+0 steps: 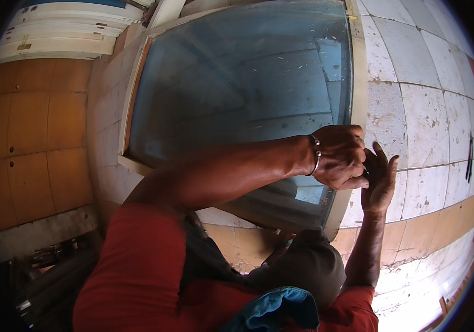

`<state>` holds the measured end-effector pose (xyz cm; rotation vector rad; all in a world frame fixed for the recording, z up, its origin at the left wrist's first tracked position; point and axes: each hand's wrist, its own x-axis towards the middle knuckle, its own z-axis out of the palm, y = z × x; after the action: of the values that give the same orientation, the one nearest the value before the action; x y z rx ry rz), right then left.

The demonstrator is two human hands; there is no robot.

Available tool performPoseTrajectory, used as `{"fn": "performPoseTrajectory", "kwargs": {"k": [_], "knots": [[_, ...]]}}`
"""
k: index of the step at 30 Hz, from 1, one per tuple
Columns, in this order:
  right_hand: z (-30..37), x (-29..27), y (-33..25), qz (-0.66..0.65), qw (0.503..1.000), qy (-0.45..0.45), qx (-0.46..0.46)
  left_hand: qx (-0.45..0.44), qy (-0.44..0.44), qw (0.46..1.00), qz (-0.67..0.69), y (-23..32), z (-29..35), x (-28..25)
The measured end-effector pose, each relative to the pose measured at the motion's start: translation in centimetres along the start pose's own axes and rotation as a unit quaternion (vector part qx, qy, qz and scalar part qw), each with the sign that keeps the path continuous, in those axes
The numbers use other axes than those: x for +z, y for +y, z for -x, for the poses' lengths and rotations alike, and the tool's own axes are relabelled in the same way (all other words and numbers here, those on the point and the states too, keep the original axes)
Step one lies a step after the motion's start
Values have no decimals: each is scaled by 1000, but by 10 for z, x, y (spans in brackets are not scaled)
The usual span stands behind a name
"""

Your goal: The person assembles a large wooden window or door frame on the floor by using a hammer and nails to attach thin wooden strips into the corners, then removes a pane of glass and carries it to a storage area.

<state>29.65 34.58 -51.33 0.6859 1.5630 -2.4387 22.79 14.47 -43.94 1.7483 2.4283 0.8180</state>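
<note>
My left hand [341,157], with a silver bangle at the wrist, is closed in a fist over the right edge of a glazed wooden frame. Its thumb and fingers are curled together, and what they hold, if anything, is hidden or too small to name. Right beside it, my right hand [379,180] is turned palm up with its fingers apart, partly behind the left fingers. Beneath my left forearm lies the frame's large bluish glass pane [220,105], dusty and specked with chips. A pale wooden rail [358,77] borders the pane on the right.
Pale, worn tiles [425,122] spread to the right of the frame. A thin dark rod [470,157] lies on them. Orange-brown panels [29,124] are at the left, stacked white boards [65,36] at the upper left, and dark metal pieces [49,257] at the lower left.
</note>
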Motion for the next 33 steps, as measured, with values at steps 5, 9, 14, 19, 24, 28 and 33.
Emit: {"fn": "performPoseTrajectory", "kwargs": {"k": [5, 9, 14, 19, 24, 28, 33], "knots": [[28, -1, -29, -14, 972, -231, -39, -35, 23, 998, 36, 7, -7, -15], [30, 53, -55, -209, 934, -246, 152, -63, 84, 992, 75, 11, -12, -21], [-21, 133, -91, -139, 888, -350, 263, -29, 64, 997, 43, 16, -4, -43], [-36, 179, -113, 98, 918, -349, 160, -43, 87, 995, 34, 34, 1, -61], [-42, 177, -109, 88, 924, -335, 160, -317, 469, 818, 100, 107, 96, -88], [-31, 194, -126, 114, 926, -321, 160, -732, 587, 241, 248, 156, 241, -61], [-19, 215, -139, 74, 943, -280, 165, -459, 705, -32, 540, 140, 288, -79]]}}
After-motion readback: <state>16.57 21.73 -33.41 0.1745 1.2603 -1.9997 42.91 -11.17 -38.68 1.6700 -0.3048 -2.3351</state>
